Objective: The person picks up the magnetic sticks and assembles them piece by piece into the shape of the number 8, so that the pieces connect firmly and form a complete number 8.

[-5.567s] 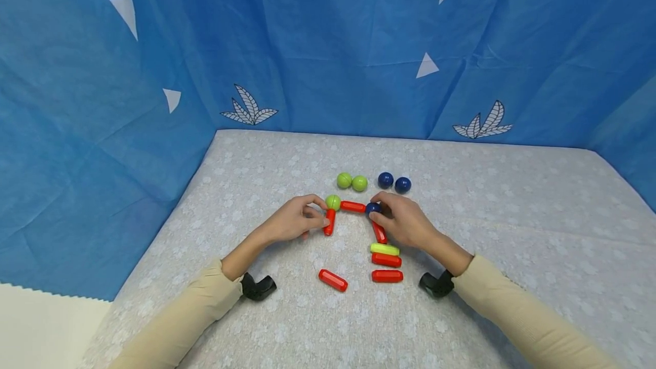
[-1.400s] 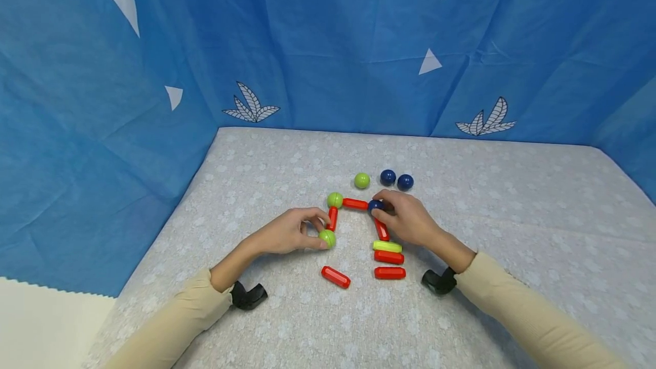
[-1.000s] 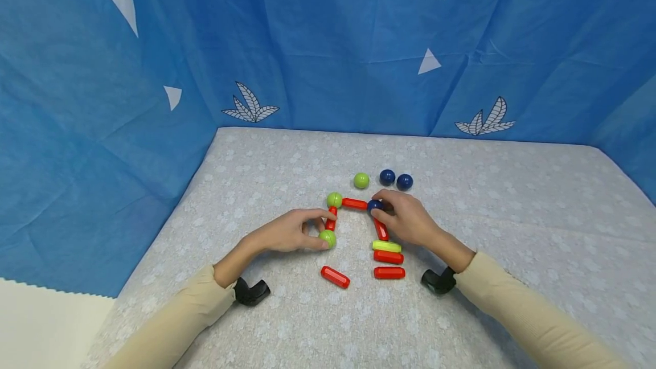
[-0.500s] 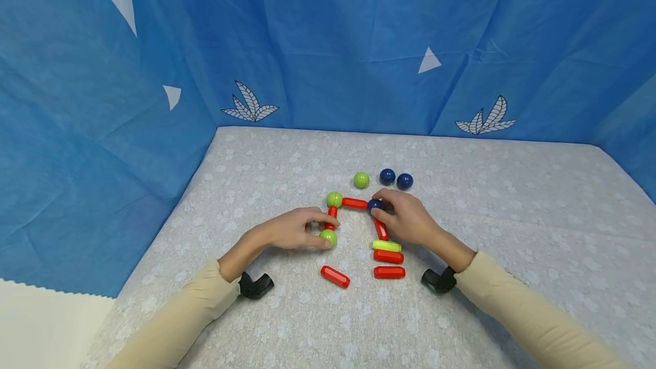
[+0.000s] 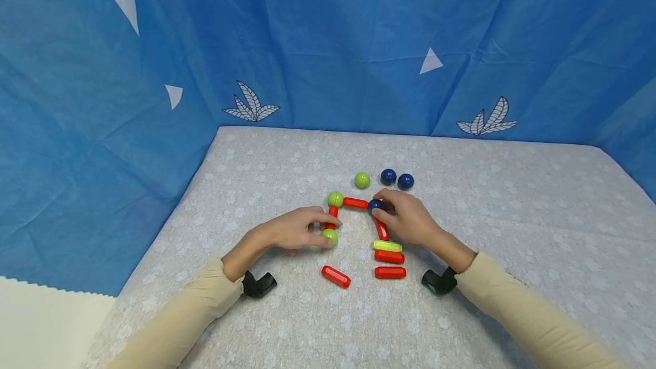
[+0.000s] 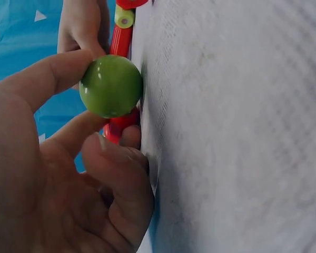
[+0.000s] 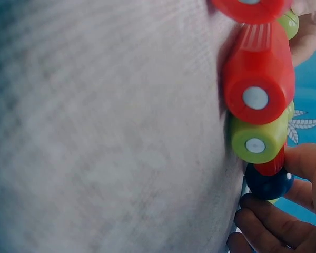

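Note:
My left hand (image 5: 294, 229) holds a green ball (image 6: 111, 86) with the thumb against it, other fingers along a red magnetic rod (image 5: 333, 212). That rod runs from this ball up to another green ball (image 5: 335, 199). From there a second red rod (image 5: 355, 203) reaches a dark blue ball (image 5: 375, 205), which my right hand (image 5: 410, 218) pinches between thumb and fingers. Below the blue ball a third red rod (image 5: 381, 229) slants down, its lower end close to a yellow-green rod (image 5: 387, 246). Fingers partly cover the left rod and the blue ball.
A loose green ball (image 5: 362, 180) and two blue balls (image 5: 388, 176) lie behind the frame. Red rods lie in front: one (image 5: 389, 257) against the yellow-green rod, one (image 5: 390, 273) nearer, another (image 5: 336, 276) to the left. A blue curtain (image 5: 328, 44) stands behind the cloth-covered table.
One of the two green balls at the back has come to the left rod's lower end, under my left hand. Lately the left index finger has shifted across that rod. My right hand stays put.

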Demonstrator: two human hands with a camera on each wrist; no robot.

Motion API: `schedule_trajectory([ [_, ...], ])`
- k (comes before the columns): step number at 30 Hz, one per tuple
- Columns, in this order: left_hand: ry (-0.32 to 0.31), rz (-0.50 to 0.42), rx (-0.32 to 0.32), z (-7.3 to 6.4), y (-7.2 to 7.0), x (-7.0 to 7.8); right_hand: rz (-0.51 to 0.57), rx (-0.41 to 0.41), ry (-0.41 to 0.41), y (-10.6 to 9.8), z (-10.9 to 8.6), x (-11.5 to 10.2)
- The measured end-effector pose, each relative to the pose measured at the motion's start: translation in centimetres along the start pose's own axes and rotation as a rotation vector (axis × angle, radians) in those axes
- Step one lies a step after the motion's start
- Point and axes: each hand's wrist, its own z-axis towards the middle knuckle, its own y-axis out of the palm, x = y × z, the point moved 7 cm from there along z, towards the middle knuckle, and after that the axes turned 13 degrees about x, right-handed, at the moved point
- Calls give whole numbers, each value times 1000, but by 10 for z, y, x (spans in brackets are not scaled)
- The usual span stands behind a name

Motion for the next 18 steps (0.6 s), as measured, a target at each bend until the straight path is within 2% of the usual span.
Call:
schedule_trajectory([
  [3,-1,8,7,1,0,0,0,-2,-1,0,0,0],
  [13,-39,-104,53,0,-1,-4,1,5,-8,0,0,0],
  [18,-26,-111,55,0,-1,-5,1,4,-8,0,0,0],
])
